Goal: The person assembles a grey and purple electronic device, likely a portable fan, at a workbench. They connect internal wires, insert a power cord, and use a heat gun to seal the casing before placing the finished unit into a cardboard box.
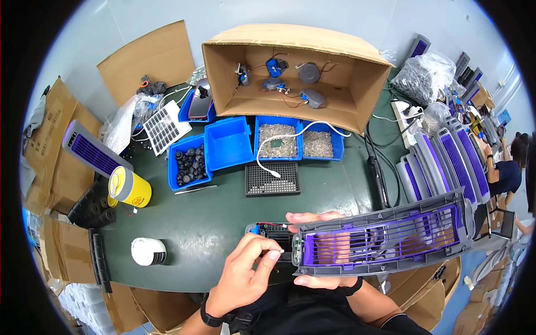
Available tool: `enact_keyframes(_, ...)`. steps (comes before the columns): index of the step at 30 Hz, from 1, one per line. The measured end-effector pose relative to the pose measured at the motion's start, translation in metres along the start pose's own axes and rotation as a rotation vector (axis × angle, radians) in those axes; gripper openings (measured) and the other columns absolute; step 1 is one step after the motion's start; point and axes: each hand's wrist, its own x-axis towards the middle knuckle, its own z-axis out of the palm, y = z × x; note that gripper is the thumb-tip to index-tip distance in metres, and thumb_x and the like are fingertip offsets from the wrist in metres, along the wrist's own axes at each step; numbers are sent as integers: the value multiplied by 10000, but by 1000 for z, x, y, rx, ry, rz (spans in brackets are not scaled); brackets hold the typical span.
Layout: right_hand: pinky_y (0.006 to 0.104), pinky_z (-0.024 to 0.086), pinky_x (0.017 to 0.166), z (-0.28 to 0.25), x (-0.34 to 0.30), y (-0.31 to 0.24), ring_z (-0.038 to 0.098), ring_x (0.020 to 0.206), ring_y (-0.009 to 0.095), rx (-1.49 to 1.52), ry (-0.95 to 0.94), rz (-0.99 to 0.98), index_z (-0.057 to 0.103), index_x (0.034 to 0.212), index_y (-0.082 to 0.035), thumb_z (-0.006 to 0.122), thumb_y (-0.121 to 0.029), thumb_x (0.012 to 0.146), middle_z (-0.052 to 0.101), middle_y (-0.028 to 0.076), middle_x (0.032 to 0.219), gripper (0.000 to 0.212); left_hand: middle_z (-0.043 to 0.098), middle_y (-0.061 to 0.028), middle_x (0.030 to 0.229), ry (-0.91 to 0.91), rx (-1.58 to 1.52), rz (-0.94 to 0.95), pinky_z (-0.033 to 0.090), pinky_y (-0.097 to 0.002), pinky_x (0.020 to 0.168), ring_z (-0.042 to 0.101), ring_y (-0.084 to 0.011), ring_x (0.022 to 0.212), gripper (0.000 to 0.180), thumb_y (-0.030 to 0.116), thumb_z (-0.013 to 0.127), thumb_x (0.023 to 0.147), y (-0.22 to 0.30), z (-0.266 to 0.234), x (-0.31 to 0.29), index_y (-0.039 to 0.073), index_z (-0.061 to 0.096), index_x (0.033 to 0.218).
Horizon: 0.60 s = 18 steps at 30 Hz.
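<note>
My right hand (324, 281) grips a long grey-and-purple slatted housing (385, 237) from behind, with fingers over its far edge and the thumb along its near edge. The housing's open inner side faces up. A small circuit board (298, 249) sits at its left end. Beside that end my left hand (245, 272) is closed in a pinch. Thin dark and reddish wire shows by its fingertips, but what they hold is too small to make out. Partly hidden behind both hands lies a black part (276, 231) with a blue piece and a red wire.
Blue bins hold black round parts (191, 166) and small pale pieces (277, 139). A cardboard box (357, 92) with motors stands at the back. A black perforated tray (272, 180), yellow canister (132, 187) and white roll (147, 251) are on the table. Finished-looking grey-purple housings (446, 162) line the right.
</note>
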Motion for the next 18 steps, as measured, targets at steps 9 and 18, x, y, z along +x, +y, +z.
enact_keyframes(9,544,479,1150,-1,-3,1,480,1445,416,27,40,53,263,1497,-140,983,-170,701,497,269,1497,1074,675,-97,954,132,564,483,573,-334,626,706,-233,756,250,-68,785,822,-13,11,8,25,726,1047)
enact_keyframes(18,509,485,1151,-3,0,0,479,1455,378,7,12,43,281,1517,-145,979,-151,714,503,255,1507,1064,698,-92,965,218,457,496,564,-287,560,703,-175,703,210,-52,799,840,-16,16,11,-2,741,1036)
